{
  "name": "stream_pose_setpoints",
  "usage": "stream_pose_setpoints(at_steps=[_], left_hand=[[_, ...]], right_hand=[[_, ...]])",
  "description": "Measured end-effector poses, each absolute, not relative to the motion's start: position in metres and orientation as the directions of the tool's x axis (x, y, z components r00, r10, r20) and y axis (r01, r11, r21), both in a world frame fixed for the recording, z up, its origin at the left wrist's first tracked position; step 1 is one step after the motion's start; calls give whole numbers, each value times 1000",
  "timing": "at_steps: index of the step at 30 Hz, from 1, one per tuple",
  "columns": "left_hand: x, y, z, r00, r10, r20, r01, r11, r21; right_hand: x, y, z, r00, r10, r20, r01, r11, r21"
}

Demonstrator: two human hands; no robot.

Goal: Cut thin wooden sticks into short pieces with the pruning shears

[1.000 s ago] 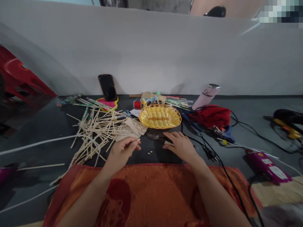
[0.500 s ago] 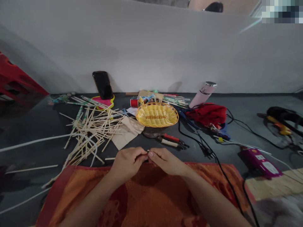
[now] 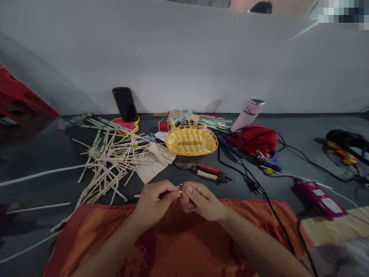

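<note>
My left hand (image 3: 155, 202) and my right hand (image 3: 203, 202) meet above the near edge of an orange towel (image 3: 178, 246), both closed in a pinch. Between the fingertips show the short ends of thin pale wooden sticks (image 3: 180, 187); most of their length is hidden by the fingers. Just left of my left hand, the end of another pale stick (image 3: 137, 196) shows. Beyond the hands lie pliers-like cutters (image 3: 209, 172) with one red and one pale handle. Behind them sits a yellow woven oval basket (image 3: 191, 138).
A loose heap of wooden sticks (image 3: 115, 157) spreads left, beside brown paper (image 3: 152, 163). Along the wall stand a phone (image 3: 125, 104) and a pink flask (image 3: 248, 115). To the right are a red cloth (image 3: 255, 140), black cables (image 3: 245, 179) and a purple box (image 3: 321, 200).
My right hand has turned and its fingers have curled in more. Several pale stick ends now show between the fingertips, where barely one showed before.
</note>
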State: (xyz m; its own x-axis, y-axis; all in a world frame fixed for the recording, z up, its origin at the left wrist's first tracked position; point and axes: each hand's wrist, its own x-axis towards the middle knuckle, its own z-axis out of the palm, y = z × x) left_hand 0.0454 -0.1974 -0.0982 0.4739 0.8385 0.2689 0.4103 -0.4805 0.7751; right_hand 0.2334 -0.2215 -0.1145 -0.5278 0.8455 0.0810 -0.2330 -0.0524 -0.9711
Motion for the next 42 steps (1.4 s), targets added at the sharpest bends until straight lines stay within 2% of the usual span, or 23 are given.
stream_pose_setpoints(at_steps=[2,4,5,8,11,14,17,21,27,32,37,42], left_hand=[[45,-196,-99,465,843,271,429,-482,764],[43,-193,-99,452,849,275,493,-494,716],[41,-190,-100,438,856,274,528,-491,692],[37,-183,-103,376,889,262,614,-451,648],[34,-177,-109,363,896,256,684,-443,580],[36,-175,-116,429,878,212,734,-476,485],[38,-175,-122,497,853,161,743,-514,429],[40,-175,-127,527,840,128,744,-528,408],[41,-176,-124,528,844,97,756,-519,400],[42,-177,-119,508,857,80,775,-496,391],[41,-176,-122,508,857,87,766,-495,410],[41,-176,-126,507,860,56,765,-480,430]], right_hand=[[238,-220,-107,-503,856,119,-185,28,-982],[247,-214,-103,-463,870,170,34,209,-977],[252,-210,-104,-440,876,199,178,302,-936],[263,-195,-117,-411,876,250,559,460,-690],[264,-186,-134,-475,860,188,707,500,-500],[262,-186,-142,-492,859,142,749,500,-434],[263,-187,-141,-483,865,132,747,486,-453],[272,-186,-134,-463,874,146,728,469,-500],[284,-182,-125,-311,916,253,730,400,-554],[279,-185,-129,-346,897,276,698,443,-563],[266,-189,-136,-468,851,236,689,519,-505],[254,-188,-141,-479,858,184,771,512,-378]])
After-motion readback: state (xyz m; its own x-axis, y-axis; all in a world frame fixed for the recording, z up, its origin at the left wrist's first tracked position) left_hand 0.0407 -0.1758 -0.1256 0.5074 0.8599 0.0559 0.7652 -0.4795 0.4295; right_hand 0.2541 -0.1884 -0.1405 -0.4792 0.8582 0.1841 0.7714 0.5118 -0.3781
